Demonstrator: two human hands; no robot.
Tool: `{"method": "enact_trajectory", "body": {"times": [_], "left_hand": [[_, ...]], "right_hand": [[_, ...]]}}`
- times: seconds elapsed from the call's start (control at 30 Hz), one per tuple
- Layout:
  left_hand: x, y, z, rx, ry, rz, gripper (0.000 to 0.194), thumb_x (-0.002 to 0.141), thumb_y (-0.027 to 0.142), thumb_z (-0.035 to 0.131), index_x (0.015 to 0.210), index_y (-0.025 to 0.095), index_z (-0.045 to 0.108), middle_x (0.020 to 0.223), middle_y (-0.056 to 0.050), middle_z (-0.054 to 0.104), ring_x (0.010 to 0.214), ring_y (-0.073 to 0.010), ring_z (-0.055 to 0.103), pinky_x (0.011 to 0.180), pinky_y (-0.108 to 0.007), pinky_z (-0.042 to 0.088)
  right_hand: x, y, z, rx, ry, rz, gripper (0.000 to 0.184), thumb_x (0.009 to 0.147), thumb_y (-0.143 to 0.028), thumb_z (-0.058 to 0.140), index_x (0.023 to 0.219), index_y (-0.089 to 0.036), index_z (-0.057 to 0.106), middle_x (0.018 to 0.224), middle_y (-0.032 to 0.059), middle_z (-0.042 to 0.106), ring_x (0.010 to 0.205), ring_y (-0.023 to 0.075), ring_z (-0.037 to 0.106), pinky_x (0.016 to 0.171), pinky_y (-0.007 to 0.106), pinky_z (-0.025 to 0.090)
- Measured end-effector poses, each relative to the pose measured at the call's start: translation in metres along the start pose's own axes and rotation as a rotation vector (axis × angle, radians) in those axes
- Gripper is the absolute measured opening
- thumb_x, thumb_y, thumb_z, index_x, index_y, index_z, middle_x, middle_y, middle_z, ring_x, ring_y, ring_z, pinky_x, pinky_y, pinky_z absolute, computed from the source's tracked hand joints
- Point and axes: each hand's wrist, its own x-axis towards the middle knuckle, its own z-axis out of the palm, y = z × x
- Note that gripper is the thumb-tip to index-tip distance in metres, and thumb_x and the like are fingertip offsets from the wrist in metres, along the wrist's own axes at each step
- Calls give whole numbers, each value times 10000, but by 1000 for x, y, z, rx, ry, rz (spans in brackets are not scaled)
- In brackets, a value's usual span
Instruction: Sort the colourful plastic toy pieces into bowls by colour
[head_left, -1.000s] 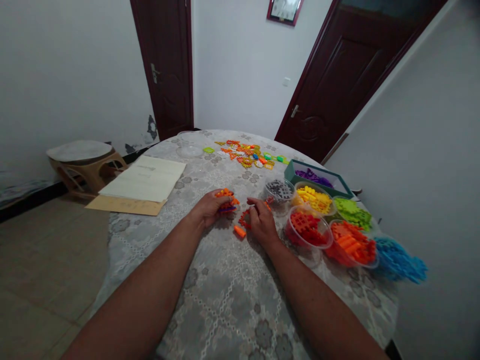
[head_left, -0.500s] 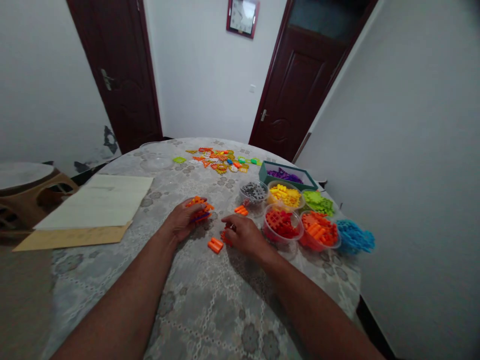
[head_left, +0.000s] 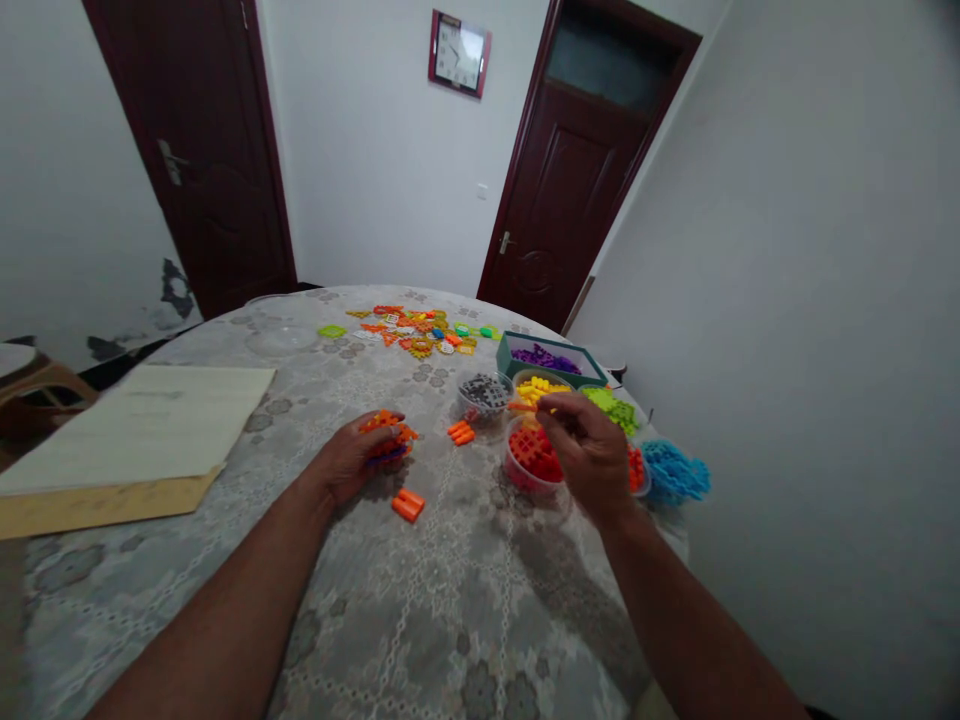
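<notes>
My left hand point(head_left: 356, 458) rests at the middle of the table, its fingers closed round a cluster of orange plastic building pieces point(head_left: 390, 432) with a purple-blue piece at the bottom. Raised over the tubs on the right, my right hand point(head_left: 589, 450) pinches a thin orange building piece point(head_left: 523, 406) seen edge-on. Below it stands a clear tub of red pieces point(head_left: 534, 450). Two orange tube-shaped pieces point(head_left: 409, 504) lie in front of my left hand, and several more orange tubes point(head_left: 461, 432) lie between the hands.
Tubs of grey point(head_left: 484, 390), yellow point(head_left: 541, 386), green point(head_left: 611, 408) and partly hidden orange pieces point(head_left: 636, 470) stand at right, beside blue pieces point(head_left: 675, 470). A green box point(head_left: 592, 378) holds purple pieces. Mixed flat pieces point(head_left: 420, 330) lie at the back; paper sheets point(head_left: 135, 425) at left.
My right hand has risen from the tabletop near the orange tubes and moved right over the tubs, an orange piece in its fingers. The left hand keeps its cluster; the view has shifted slightly.
</notes>
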Motion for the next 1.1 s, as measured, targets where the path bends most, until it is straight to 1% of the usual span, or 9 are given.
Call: {"method": "enact_trajectory", "body": {"times": [0.1,0.2,0.3,0.43,0.6,0.77,0.9,1.0,1.1], "left_hand": [[-1,1,0,3,5,-5,456,703,234,940,1111,189,740,1006,-109,798,797,-232,783,700,-379,683],[-2,3,2,3,7,-10,445,706,208,933,1109,185,744,1011,-116,798,798,-234,785,690,-364,679],[-2,3,2,-6,15,-15,442,706,202,931,1107,184,746,1009,-118,795,783,-236,786,671,-350,674],[1,3,3,0,28,-16,451,704,187,928,1116,184,744,1019,-123,794,775,-234,784,665,-351,675],[1,3,4,14,33,-15,432,711,184,913,1109,176,744,1007,-118,791,768,-233,777,662,-366,684],[-1,5,5,20,44,-17,425,708,184,914,1098,187,746,1008,-115,796,793,-240,786,674,-367,689],[0,4,5,29,42,-13,428,704,187,917,1095,191,746,1009,-109,796,810,-242,788,690,-375,692],[1,4,4,29,43,-12,430,697,187,916,1094,191,750,986,-104,792,798,-245,782,683,-384,693],[-1,4,5,26,50,-24,428,699,188,911,1098,188,755,991,-109,792,787,-243,779,676,-374,690]], "right_hand": [[-29,5,-8,-6,0,-56,132,984,-304,710,1092,-284,784,1094,63,783,1047,238,738,935,403,609],[-58,12,-14,-20,12,-64,146,999,-259,691,1110,-293,779,1098,62,785,1067,235,745,985,430,609],[-75,19,-27,-88,22,-51,165,1000,-248,677,1122,-290,780,1141,75,783,1102,249,742,1005,456,604],[-78,30,-52,-187,101,22,174,999,-290,670,1134,-273,778,1153,77,778,1087,252,733,989,458,602],[-63,38,-74,-280,148,93,190,1001,-317,636,1101,-250,784,1139,73,776,1076,245,720,1012,453,575],[-46,36,-67,-238,125,154,246,991,-339,619,1143,-237,783,1161,85,780,1079,253,721,1011,449,569],[-37,33,-49,-190,101,255,251,963,-350,638,1123,-217,778,1053,81,798,942,241,739,886,394,594],[-35,34,-36,-254,79,267,217,943,-336,632,1058,-220,775,1039,80,793,929,245,735,864,386,581],[-37,38,-28,-343,16,270,178,929,-301,617,991,-224,765,1002,70,784,886,237,730,836,376,561]]}}
